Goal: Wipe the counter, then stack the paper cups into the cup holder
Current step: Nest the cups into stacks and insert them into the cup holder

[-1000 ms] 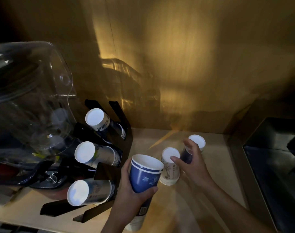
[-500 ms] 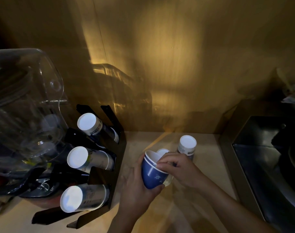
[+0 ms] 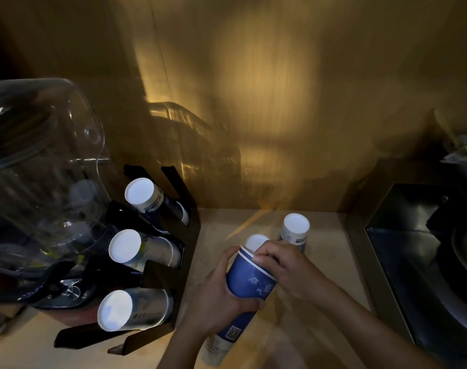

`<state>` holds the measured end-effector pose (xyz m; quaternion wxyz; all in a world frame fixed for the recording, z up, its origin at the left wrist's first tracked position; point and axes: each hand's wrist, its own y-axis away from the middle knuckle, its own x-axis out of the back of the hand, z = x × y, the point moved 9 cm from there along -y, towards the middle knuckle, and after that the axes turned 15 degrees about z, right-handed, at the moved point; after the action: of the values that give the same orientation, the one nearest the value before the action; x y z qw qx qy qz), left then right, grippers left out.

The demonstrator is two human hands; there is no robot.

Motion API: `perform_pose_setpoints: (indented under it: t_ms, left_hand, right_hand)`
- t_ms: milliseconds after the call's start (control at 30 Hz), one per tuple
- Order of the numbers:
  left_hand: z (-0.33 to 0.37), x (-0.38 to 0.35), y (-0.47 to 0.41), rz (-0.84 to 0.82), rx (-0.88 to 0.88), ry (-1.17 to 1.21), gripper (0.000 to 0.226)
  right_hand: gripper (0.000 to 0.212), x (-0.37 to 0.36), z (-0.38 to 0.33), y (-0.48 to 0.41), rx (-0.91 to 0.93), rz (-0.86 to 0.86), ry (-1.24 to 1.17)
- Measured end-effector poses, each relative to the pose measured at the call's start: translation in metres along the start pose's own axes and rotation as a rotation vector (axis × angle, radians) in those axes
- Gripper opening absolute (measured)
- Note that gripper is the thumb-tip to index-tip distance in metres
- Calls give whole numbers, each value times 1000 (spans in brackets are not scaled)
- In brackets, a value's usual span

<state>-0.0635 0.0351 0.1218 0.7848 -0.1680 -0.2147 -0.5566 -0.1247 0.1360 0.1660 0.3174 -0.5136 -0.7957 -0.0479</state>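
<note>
**Blue stack tilted, white cup at its mouth**

Blue paper-cup stack (image 3: 249, 286) sits in front of the person, low centre of view, long axis slanting from its open rim at upper left down toward the near bench (image 3: 320, 339) edge. Left hand (image 3: 216, 296) has its grip wrapped closed around the stack's middle. Right hand (image 3: 288, 270) has its grip pinched on a white cup (image 3: 256, 242) at the stack's mouth; how deep it sits I cannot tell. One more upturned cup (image 3: 295, 231) stands just beyond, nearer the right hand. Black cup holder (image 3: 171, 283) lies to the left, so the left hand is better placed to load it.
</note>
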Motion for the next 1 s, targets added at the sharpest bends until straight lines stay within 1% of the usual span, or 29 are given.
perform_pose_setpoints:
  t_ms: [100, 233, 333, 433, 633, 700, 733, 800, 867, 933, 1000]
  left_hand:
    - [-4, -2, 1, -34, 48, 27, 92]
    - [-17, 4, 1, -70, 175, 168, 90]
    - [-25, 5, 4, -108, 226, 245, 93]
    - [-29, 4, 5, -113, 245, 281, 94]
    - [-29, 7, 5, -83, 202, 260, 95]
    - [-22, 11, 4, -33, 128, 186, 94]
    - [-17, 14, 3, 23, 67, 113, 96]
    - [-5, 20, 1, 152, -56, -89, 101]
    - [5, 21, 2, 226, -143, -332, 109]
    - [8, 22, 1, 297, -204, -517, 113]
    - [6, 28, 0, 365, -211, -576, 115]
  right_hand:
    - [15, 1, 1, 2, -12, 19, 15]
    - [15, 10, 5, 1, -70, 25, -18]
    - [18, 24, 8, -3, -115, 64, -110]
    - [24, 39, 10, -6, -132, 134, -197]
    - [25, 47, 9, -12, -104, 166, -207]
    - [25, 45, 7, -11, -106, 158, -225]
    - [24, 41, 5, -10, -106, 142, -228]
    - [22, 26, -1, -8, -94, 70, -203]
    - [19, 6, -7, -5, -87, 8, -171]
    - [14, -4, -10, -5, -86, 15, -168]
    - [12, -5, -11, -8, -78, 40, -179]
